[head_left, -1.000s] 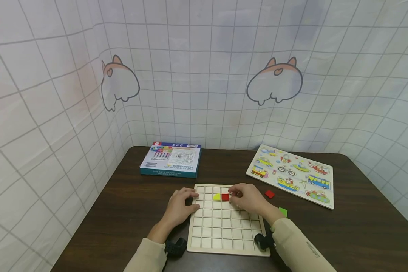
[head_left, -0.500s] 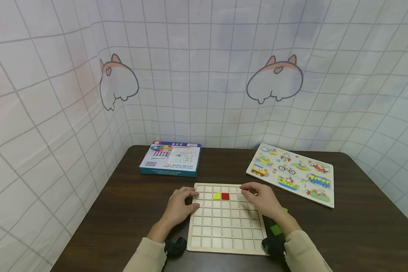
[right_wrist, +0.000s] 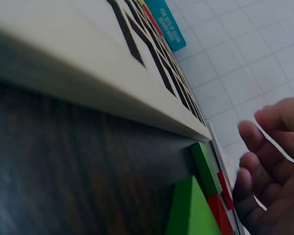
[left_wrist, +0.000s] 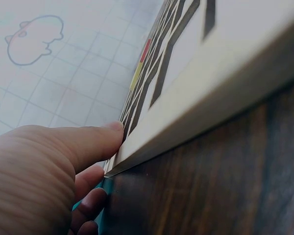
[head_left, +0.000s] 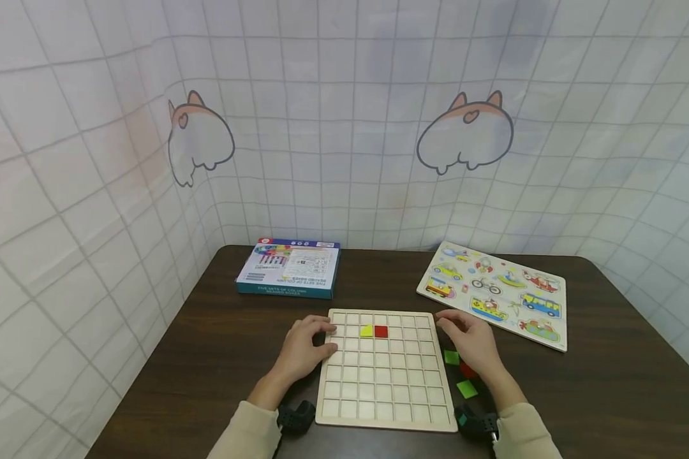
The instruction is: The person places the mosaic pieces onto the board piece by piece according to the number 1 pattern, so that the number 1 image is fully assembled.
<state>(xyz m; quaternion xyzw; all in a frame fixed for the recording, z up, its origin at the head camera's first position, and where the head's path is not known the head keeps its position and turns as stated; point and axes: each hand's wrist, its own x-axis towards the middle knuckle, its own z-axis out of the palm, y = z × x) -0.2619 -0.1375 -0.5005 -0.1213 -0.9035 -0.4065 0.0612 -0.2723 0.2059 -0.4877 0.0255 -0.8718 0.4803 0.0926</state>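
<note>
A pale wooden grid board (head_left: pixel 381 376) lies on the table. In its upper part sit a yellow piece (head_left: pixel 367 331) with a slanted corner and a red square (head_left: pixel 381 331), side by side. My left hand (head_left: pixel 303 349) touches the board's left edge, its thumb (left_wrist: pixel 100 139) at the rim and its other fingers relaxed. Just off the board's upper right edge is my right hand (head_left: pixel 472 341), fingers loosely bent around nothing. Below and beside it lie a green piece (head_left: pixel 451 357), a second green piece (head_left: pixel 467 389) and a red piece (head_left: pixel 467 370), partly hidden by the hand.
A boxed set (head_left: pixel 287 271) lies at the back left of the dark table (head_left: pixel 229 357). At the back right is a picture puzzle board (head_left: pixel 494 287) with vehicles, close behind my right hand. A grid-patterned cloth (head_left: pixel 344 127) hangs around the table's back.
My right hand has moved right, from beside the red square on the board to past the right edge, uncovering green pieces. The left hand has stayed put.
</note>
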